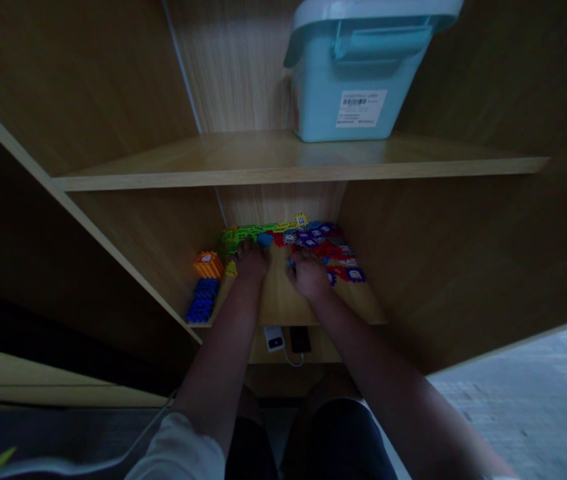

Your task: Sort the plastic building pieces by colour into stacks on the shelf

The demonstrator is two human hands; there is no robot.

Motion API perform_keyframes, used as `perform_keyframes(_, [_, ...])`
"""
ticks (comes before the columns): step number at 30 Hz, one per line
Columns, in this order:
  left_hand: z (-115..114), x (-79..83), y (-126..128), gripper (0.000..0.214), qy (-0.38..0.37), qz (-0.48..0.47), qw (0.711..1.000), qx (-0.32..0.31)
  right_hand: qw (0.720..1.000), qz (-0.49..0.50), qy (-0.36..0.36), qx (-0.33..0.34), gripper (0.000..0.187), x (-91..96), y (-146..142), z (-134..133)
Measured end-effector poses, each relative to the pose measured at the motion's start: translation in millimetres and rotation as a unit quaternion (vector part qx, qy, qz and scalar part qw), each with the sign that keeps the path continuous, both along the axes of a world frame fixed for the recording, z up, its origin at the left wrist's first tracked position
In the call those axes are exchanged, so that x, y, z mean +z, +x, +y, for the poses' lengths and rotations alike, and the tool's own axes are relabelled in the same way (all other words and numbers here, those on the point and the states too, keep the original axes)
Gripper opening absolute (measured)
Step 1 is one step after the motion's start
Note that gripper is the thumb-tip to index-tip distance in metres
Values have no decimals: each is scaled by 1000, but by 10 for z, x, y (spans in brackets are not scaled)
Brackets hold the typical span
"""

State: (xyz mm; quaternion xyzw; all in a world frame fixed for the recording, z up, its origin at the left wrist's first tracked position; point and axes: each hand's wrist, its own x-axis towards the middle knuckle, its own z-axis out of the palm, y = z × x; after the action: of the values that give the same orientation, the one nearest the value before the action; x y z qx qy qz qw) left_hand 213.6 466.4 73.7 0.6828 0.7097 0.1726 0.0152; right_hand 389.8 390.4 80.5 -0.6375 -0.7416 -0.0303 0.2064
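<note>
Both of my arms reach into a low wooden shelf (273, 303). My left hand (252, 261) rests among green and yellow plastic building pieces (243, 233), its fingers curled down onto them. My right hand (308, 273) is closed in a loose fist beside a heap of red and purple pieces (331, 248), with a small blue piece at its fingertips. An orange block (208, 264) and a row of blue blocks (202, 301) sit at the shelf's left edge, left of my left hand.
A pale blue lidded storage bin (358, 73) with a label stands on the shelf above. A white device (274, 339) with a cable and a black one (300, 339) lie on a lower ledge in front. Wooden side panels close in left and right.
</note>
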Motion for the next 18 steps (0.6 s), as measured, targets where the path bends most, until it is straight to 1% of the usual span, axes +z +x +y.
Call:
perform_keyframes(4, [3, 21, 5, 61, -14, -1, 1000, 13, 1000, 2, 8, 3, 30, -23, 6, 4])
perform_keyframes(7, [-28, 67, 34, 56, 3, 1, 1000, 8, 1000, -1, 2, 2, 28, -34, 10, 19])
perform_keyframes(10, [-63, 106, 82, 49, 49, 22, 998, -13, 1000, 0, -4, 1, 27, -27, 9, 27])
perform_keyframes(12, [-78, 121, 119, 45, 64, 42, 997, -26, 1000, 0, -3, 1, 26, -17, 7, 25])
perform_keyframes(16, [-85, 125, 172, 39, 38, 70, 994, -70, 1000, -4, 2, 0, 26, -11, 6, 24])
perform_keyframes(18, [-81, 119, 177, 38, 28, 70, 994, -79, 1000, -6, 3, 2, 26, -17, 9, 25])
